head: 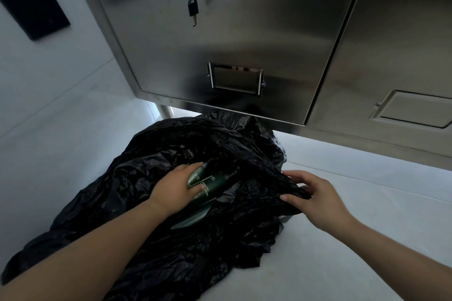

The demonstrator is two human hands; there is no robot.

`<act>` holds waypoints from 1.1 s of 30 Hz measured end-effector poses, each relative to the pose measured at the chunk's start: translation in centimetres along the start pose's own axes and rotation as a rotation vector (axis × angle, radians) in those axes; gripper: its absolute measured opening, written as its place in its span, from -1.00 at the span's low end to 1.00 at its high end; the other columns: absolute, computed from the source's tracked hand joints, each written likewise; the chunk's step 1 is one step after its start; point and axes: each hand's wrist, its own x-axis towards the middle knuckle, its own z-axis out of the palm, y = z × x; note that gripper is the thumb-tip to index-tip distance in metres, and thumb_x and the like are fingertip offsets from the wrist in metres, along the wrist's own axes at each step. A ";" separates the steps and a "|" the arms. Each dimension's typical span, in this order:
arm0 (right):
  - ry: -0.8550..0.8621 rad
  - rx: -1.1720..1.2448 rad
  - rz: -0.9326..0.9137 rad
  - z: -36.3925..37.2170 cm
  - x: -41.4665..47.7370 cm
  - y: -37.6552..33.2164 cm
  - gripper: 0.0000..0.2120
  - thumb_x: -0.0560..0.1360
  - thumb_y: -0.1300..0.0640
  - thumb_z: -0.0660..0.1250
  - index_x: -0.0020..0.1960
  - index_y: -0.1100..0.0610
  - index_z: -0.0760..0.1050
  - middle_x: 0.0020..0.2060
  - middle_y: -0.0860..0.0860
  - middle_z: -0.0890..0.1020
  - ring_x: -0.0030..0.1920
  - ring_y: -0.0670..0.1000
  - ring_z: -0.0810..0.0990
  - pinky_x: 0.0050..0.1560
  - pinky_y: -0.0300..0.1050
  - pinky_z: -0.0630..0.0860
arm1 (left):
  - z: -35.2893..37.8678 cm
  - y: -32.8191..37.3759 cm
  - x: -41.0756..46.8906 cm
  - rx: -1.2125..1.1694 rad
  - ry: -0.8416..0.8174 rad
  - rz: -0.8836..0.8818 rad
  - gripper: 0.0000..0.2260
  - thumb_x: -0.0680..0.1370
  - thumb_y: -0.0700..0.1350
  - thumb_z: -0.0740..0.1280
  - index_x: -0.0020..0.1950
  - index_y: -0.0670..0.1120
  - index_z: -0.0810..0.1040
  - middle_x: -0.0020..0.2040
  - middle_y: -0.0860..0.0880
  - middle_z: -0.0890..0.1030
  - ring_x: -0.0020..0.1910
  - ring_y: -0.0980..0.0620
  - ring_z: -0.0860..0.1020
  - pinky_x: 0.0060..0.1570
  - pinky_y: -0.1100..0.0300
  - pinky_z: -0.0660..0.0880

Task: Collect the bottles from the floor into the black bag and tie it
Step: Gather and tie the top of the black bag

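Note:
A large crumpled black bag (151, 203) lies spread on the pale floor in front of me. My left hand (175, 188) reaches into its mouth and grips a dark green bottle (210, 186) with white lettering, held low inside the bag. A second dark green bottle or tube (195, 217) lies just below it, partly under the plastic. My right hand (315, 195) pinches the bag's right rim between thumb and fingers, holding the opening up. No other bottle shows on the floor.
A stainless steel cabinet (244, 44) stands right behind the bag, with a key (193, 7) hanging from its lock and a label holder (236, 79) lower down. A cabinet leg (165, 111) meets the floor at left. A black panel (34, 6) sits on the wall.

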 end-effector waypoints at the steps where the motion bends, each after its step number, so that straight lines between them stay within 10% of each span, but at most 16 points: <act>1: 0.007 0.000 -0.008 0.0 0.1 -0.3 -0.52 0.30 0.19 0.53 -0.01 -0.33 0.50 -0.06 -0.07 0.61 -0.15 -0.03 0.64 -0.06 -0.01 0.58 | -0.1 0.6 -0.1 -0.059 0.020 0.025 -0.46 0.51 0.11 0.32 0.45 0.07 0.27 0.33 -0.03 0.46 0.29 0.02 0.43 0.22 0.23 0.36; 8: 0.008 0.054 -0.046 -1.5 1.0 -3.5 -0.60 0.28 0.16 0.55 -0.07 -0.28 0.57 -0.07 -0.08 0.66 -0.09 -0.08 0.65 0.03 -0.02 0.58 | -2.6 6.4 -0.8 -0.317 0.145 0.268 -0.56 0.48 0.08 0.36 0.34 0.16 0.40 0.21 0.18 0.49 0.17 0.35 0.41 0.12 0.60 0.23; 19: 0.017 0.175 -0.170 -2.2 1.7 -10.5 -0.67 0.25 0.16 0.55 -0.10 -0.19 0.62 -0.14 -0.14 0.70 -0.02 -0.15 0.64 0.06 -0.17 0.54 | -4.8 11.5 -0.5 -0.310 0.133 0.480 -0.27 0.34 0.21 0.45 0.42 0.29 0.17 0.48 0.26 0.16 0.48 0.25 0.05 0.42 0.36 -0.02; 24: 0.030 0.253 -0.197 -2.2 0.9 -10.9 -0.62 0.21 0.11 0.56 -0.02 -0.12 0.59 -0.17 -0.09 0.71 -0.12 -0.10 0.67 -0.09 -0.28 0.54 | -3.5 12.6 -0.3 -0.446 0.215 0.445 -0.54 0.36 0.07 0.50 0.22 0.22 0.49 0.03 0.47 0.47 0.15 0.34 0.46 0.17 0.51 0.30; 33: -0.031 0.304 -0.207 0.0 1.1 -11.6 -0.57 0.25 -0.26 0.38 0.04 -0.08 0.55 -0.04 -0.16 0.67 0.02 -0.18 0.61 -0.04 -0.30 0.52 | -4.9 11.1 -0.6 -0.765 0.191 0.235 -0.81 0.42 -0.05 0.47 0.01 -0.04 0.66 -0.09 0.07 0.70 -0.08 0.17 0.64 0.03 0.21 0.55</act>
